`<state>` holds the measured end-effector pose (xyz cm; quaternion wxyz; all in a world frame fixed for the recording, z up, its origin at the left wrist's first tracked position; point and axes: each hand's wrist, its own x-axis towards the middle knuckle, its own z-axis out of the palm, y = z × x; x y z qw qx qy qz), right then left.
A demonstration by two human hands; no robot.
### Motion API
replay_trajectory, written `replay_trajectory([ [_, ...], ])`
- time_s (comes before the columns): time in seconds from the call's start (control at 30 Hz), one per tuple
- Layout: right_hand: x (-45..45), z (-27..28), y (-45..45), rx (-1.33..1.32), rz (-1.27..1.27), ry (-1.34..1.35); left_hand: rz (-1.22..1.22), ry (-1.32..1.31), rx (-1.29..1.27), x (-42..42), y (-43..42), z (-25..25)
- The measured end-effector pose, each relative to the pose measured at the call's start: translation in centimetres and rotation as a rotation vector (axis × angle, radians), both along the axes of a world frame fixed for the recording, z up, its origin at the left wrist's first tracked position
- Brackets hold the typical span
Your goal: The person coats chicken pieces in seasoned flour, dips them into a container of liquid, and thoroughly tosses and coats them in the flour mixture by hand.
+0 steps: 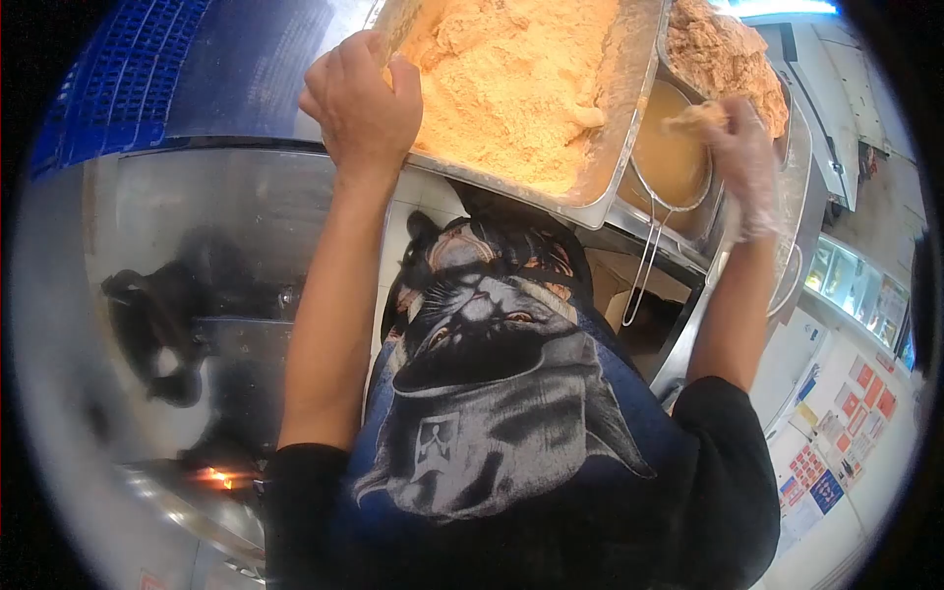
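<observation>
A deep metal tray (629,118) of orange-yellow breading flour (501,93) is at the top centre. My left hand (359,103) is closed over the tray's left rim, its fingertips partly hidden. To the right, my right hand (745,162), in what looks like a clear plastic glove and slightly blurred, pinches a flour-coated piece of food (696,118). That piece is above a wire-handled round strainer (678,208), which sits in a container of cloudy tan liquid (664,157). Behind my right hand lies a heap of coated pieces (723,59), probably meat.
A blue plastic basket (113,84) stands at the upper left on a metal surface. Below it is metal equipment with a small orange glow (216,478). The strainer's long wire handle (644,265) sticks out toward my body. Papers (816,472) cover a white surface at the right.
</observation>
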<state>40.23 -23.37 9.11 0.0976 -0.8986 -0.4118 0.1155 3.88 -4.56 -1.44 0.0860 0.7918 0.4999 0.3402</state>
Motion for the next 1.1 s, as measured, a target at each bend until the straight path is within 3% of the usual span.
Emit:
replay_trajectory([
  [0.1,-3.6,-3.8,0.3,-0.192,-0.099,-0.175,0.006,0.002,0.025,-0.2,0.1,0.0],
  [0.2,-2.4,-7.8,-1.2,-0.149,-0.073,-0.202,-0.004,-0.001,0.044,-0.1,0.0,-0.1],
  [0.33,-1.7,-5.5,-1.2,-0.105,-0.107,-0.162,-0.004,-0.008,0.02,0.2,-0.2,-0.2],
  [0.4,-1.2,-2.5,-0.5,0.113,-0.144,-0.03,-0.018,-0.013,0.052,0.3,-0.1,-0.3],
  [0.47,-0.1,-0.3,0.7,0.41,-0.083,0.434,0.0,-0.002,0.021,0.3,-0.1,-0.3],
  [0.5,0.0,1.2,1.7,0.41,-0.082,0.434,0.01,0.008,-0.012,0.4,-0.2,-0.3],
  [0.57,-2.6,4.2,5.2,0.451,0.056,0.118,0.011,0.006,-0.008,0.5,-0.3,-0.2],
  [0.6,-4.3,4.2,6.6,0.455,0.062,0.122,0.011,0.005,-0.005,0.4,-0.3,-0.1],
  [0.67,-6.4,3.6,9.7,0.495,0.132,0.458,0.023,0.016,-0.007,0.5,-0.5,-0.1],
  [0.7,-6.0,2.2,11.0,0.499,0.142,0.459,0.026,0.025,-0.012,0.5,-0.4,-0.1],
  [0.83,-4.5,-7.5,16.3,0.058,0.227,0.227,0.055,0.011,0.001,0.4,-0.2,0.1],
  [0.87,-6.2,-6.2,16.9,0.059,0.249,0.229,0.058,0.015,0.008,0.5,-0.1,0.0],
  [0.93,-9.9,-3.8,16.3,-0.19,0.372,-0.119,0.076,0.02,0.007,0.3,-0.1,-0.1],
  [0.97,-11.2,-3.8,16.2,-0.192,0.382,-0.121,0.068,0.023,0.009,0.3,-0.1,-0.2],
  [1.03,-13.2,-4.9,15.2,-0.374,0.657,0.014,0.054,0.021,0.01,0.5,-0.1,-0.2],
  [1.1,-15.0,-7.2,13.8,-0.6,0.767,-0.057,0.06,0.019,0.022,0.4,-0.2,0.0],
])
